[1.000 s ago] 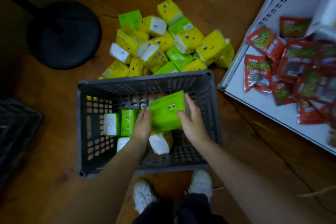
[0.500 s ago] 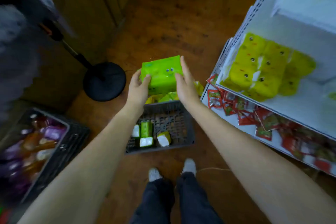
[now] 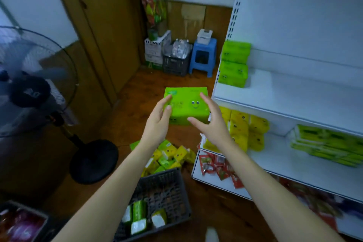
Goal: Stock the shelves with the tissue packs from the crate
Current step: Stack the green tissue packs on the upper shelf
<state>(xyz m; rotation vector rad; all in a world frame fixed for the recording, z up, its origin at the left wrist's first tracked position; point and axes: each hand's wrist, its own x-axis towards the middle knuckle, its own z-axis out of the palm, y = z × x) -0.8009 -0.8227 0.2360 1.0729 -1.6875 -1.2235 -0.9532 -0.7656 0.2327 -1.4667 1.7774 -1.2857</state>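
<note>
Raising the tissue pack (image 3: pixel 187 104) from crate (image 3: pixel 167 188) to shelf (image 3: pixel 294 94) height, I near placement. Left hand (image 3: pixel 157 124) and right hand (image 3: pixel 213 124) sandwich it, fingers straight.

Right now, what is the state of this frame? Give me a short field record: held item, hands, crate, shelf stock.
held item: bright green rectangular tissue pack with a smiley face
hands: left hand and right hand press its sides, fingers straight
crate: dark grey plastic crate on the floor, a few packs inside
shelf stock: two stacked green packs on a white metal shelf; yellow packs on the one below
</note>
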